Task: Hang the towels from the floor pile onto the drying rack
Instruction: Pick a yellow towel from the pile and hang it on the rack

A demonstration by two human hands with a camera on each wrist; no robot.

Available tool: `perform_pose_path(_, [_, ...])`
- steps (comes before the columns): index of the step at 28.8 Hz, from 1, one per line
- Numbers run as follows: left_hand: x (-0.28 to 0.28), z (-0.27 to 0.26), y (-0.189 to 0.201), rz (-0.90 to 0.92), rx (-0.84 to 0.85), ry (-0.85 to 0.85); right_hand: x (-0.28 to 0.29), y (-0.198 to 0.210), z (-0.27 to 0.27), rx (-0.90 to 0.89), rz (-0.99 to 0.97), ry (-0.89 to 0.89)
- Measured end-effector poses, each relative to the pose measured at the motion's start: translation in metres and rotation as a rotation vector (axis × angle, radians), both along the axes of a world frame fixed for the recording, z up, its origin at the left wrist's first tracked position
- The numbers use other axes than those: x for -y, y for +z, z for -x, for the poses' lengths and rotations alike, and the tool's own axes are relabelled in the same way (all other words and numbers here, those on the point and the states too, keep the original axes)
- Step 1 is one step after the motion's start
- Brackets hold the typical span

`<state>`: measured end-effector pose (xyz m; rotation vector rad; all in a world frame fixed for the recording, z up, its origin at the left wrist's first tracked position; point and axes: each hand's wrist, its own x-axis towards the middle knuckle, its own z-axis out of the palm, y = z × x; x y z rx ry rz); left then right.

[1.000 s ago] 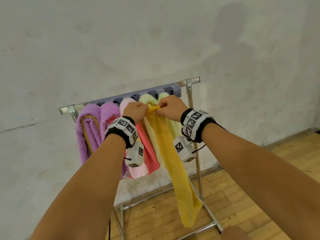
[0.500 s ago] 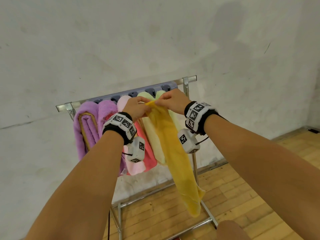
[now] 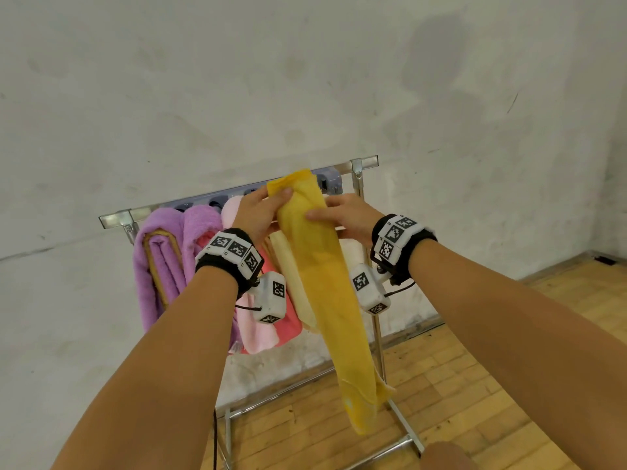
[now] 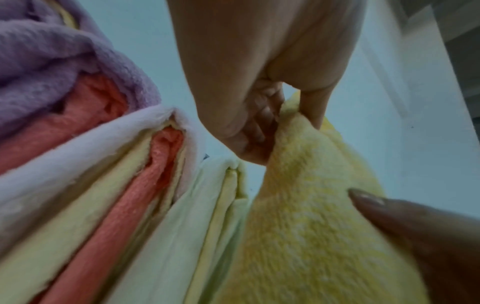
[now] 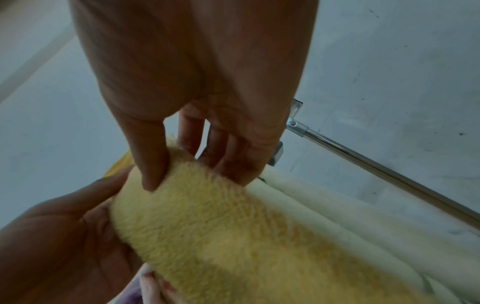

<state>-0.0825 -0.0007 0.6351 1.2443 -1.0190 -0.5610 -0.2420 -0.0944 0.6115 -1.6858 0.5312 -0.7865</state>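
Observation:
A long yellow towel (image 3: 325, 283) hangs in front of the drying rack (image 3: 364, 162), its top end standing above the rack's bar. My left hand (image 3: 261, 215) pinches the towel near its top, thumb in front and fingers behind, seen close in the left wrist view (image 4: 272, 131). My right hand (image 3: 342, 215) holds the towel (image 5: 233, 226) from the right, thumb pressed on its front and fingers behind. Purple (image 3: 163, 252), pink (image 3: 258, 327), coral and pale yellow (image 3: 291, 283) towels hang side by side on the bar. The floor pile is out of view.
The rack stands against a white wall (image 3: 305, 79) on a wooden floor (image 3: 475, 385). Its right upright (image 3: 373, 300) and lower bars (image 3: 403, 422) are bare metal. A grey clip strip (image 3: 329, 178) runs along the top bar.
Both hands have lifted the yellow towel's top end above the bar. The grip went from a tight two-fisted pinch to thumbs on the front, and the towel's lower end rose.

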Motion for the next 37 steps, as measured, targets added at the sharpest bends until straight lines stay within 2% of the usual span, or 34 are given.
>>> perform_pose_path(2, [0.003, -0.002, 0.002, 0.005, -0.019, 0.021, 0.000, -0.005, 0.003, -0.017, 0.046, 0.020])
perform_pose_path(6, [0.003, 0.010, -0.008, -0.241, -0.002, -0.106, 0.004, -0.003, 0.005, 0.191, 0.016, -0.092])
perform_pose_path(7, [0.004, 0.013, -0.011, -0.256, 0.021, -0.124, 0.005, -0.003, 0.006, 0.214, 0.007, -0.106])
perform_pose_path(9, [0.007, 0.016, -0.011, -0.202, 0.017, -0.109, 0.007, -0.004, 0.007, 0.179, -0.018, -0.064])
perform_pose_path(11, [0.010, 0.015, -0.008, -0.120, -0.037, -0.082, 0.006, -0.008, 0.011, 0.070, -0.066, 0.011])
perform_pose_path(13, [0.012, 0.014, -0.003, -0.060, -0.069, -0.038, 0.006, -0.013, 0.014, 0.006, -0.068, 0.015])
perform_pose_path(16, [0.012, 0.018, -0.006, -0.135, -0.068, -0.046, 0.008, -0.012, 0.017, 0.086, -0.003, -0.054])
perform_pose_path(19, [0.013, 0.021, -0.017, -0.281, 0.029, -0.176, 0.009, -0.005, 0.015, 0.213, 0.006, -0.143])
perform_pose_path(22, [0.013, 0.022, -0.016, -0.199, 0.048, -0.154, 0.008, -0.002, 0.012, 0.194, -0.044, -0.082])
perform_pose_path(26, [0.010, 0.019, -0.005, -0.018, -0.074, -0.100, 0.005, -0.007, 0.013, 0.044, -0.083, 0.010])
perform_pose_path(29, [0.007, 0.018, -0.005, -0.054, -0.051, -0.128, 0.000, -0.002, 0.015, 0.204, -0.038, -0.068])
perform_pose_path(32, [0.007, 0.029, -0.012, -0.175, 0.091, -0.222, -0.003, 0.009, 0.017, 0.395, -0.015, -0.183])
perform_pose_path(37, [0.010, 0.040, -0.007, -0.191, 0.114, -0.255, -0.005, 0.013, 0.025, 0.425, 0.015, -0.253])
